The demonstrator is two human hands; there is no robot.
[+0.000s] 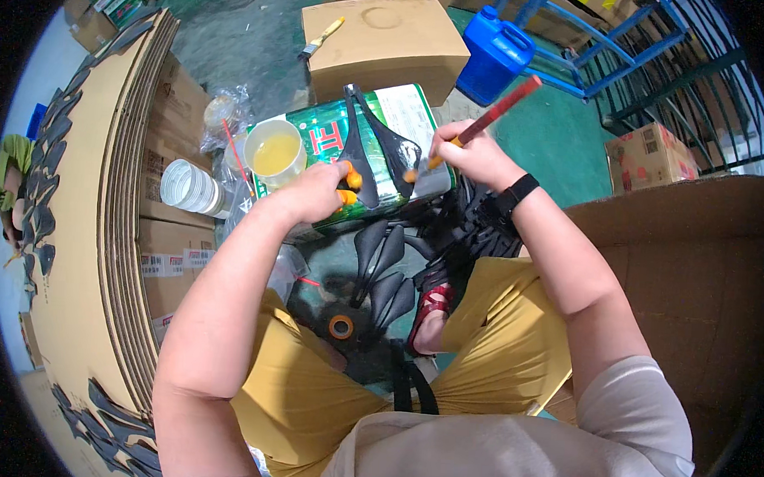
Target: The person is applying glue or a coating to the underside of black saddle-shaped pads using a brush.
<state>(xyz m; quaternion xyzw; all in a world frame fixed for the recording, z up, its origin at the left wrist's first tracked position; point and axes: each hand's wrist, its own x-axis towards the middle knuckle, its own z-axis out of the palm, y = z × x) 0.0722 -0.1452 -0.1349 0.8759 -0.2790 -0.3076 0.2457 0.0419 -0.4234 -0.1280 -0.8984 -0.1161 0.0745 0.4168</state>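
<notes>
Two long black, saddle-shaped pieces lie on a green and white tin (pixel 400 107), their narrow far ends meeting. My left hand (pixel 311 193), with orange covers on its fingertips, is closed at the edge of the left black piece (pixel 357 156). Gripped in my right hand (pixel 481 158) is a paintbrush (pixel 498 110) with a red handle, slanting down to the left. Its bristles are at the right black piece (pixel 392 145), which has a shiny wet-looking patch. Beside my left hand stands a white tub (pixel 275 151) of yellowish liquid.
More black pieces (pixel 381 255) lie on the floor near an orange tape roll (pixel 341 326). A second brush (pixel 324 38) rests on a carton (pixel 382 47). Around are a blue jerrycan (pixel 495 56), stacked white cups (pixel 192 188), leaning cardboard sheets (pixel 103 184) and a large open carton (pixel 678 294).
</notes>
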